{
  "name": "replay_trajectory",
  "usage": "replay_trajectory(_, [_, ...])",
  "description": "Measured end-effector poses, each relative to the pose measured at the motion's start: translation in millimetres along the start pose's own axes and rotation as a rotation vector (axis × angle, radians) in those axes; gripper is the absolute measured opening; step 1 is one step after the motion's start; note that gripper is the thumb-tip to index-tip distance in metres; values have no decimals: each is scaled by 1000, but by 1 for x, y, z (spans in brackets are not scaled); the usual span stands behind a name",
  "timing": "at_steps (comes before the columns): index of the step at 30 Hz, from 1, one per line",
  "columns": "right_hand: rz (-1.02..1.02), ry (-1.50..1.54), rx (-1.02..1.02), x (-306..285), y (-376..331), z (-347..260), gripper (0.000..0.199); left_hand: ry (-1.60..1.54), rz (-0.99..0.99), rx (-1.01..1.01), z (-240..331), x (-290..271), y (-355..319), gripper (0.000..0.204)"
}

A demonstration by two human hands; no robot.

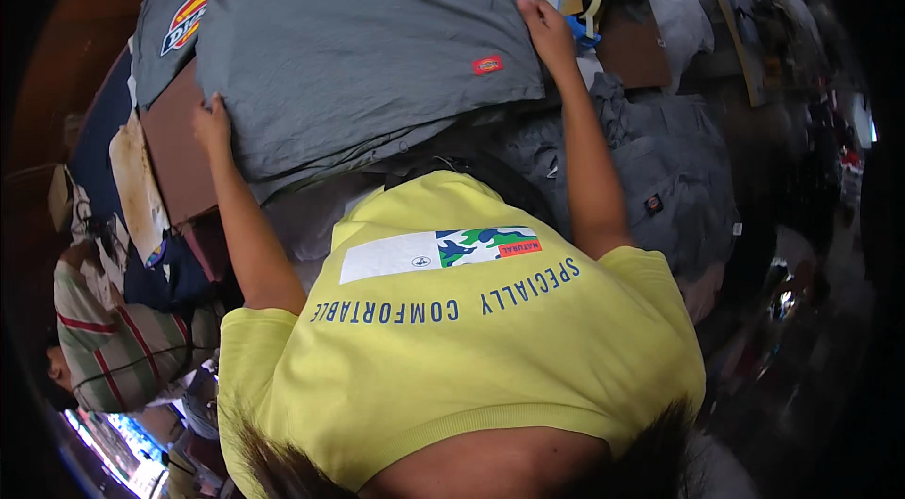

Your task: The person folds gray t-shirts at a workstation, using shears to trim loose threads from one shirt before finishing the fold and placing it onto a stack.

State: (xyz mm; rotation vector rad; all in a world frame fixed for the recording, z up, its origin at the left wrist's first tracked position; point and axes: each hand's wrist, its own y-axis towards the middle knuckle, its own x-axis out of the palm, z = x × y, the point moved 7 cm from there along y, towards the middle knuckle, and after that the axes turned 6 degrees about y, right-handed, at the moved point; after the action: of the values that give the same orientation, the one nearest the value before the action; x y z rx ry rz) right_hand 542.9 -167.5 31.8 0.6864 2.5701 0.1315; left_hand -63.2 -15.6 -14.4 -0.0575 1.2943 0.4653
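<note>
Left fingers: curled shut on the near-left edge of the grey garment (349, 37); left hand (211, 125) seen back-up, thumb side hidden.
Right fingers: closed over the garment's right edge; right hand (544, 26) pressed onto the fabric, knuckles up.
Garment look: mid-grey heavy cloth, spread flat w/ a few soft creases; 1 small red-orange tag sewn nr the right hem; a 2nd grey piece lies under it at upper left w/ a round multicolour patch (185, 21).
Garment place: laid on a brown table (179, 155), held betw. both hands, well ahead of the wearer's yellow shirt (471, 358).
Arms: both bare forearms are stretched fwd from the shirt sleeves.
Around: more grey clothes (674, 169) piled right of the right forearm; tape roll (592, 0) just beyond the right hand; a person in a striped top (118, 348) at lower left.
</note>
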Motion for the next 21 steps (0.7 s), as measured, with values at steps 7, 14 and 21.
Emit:
replay_trajectory(7, [-297, -198, -87, 38, 54, -20, 35, -261, 42, 19, 25, -53, 0, 50])
replay_trajectory(14, [-200, 678, 530, 1, 32, 25, 19, -811, -55, 22, -3, -78, -20, 28])
replay_trajectory(21, [-226, 504, 463, -49, -38, 0, 16, -945, -346, 24, -31, -127, -95, 20])
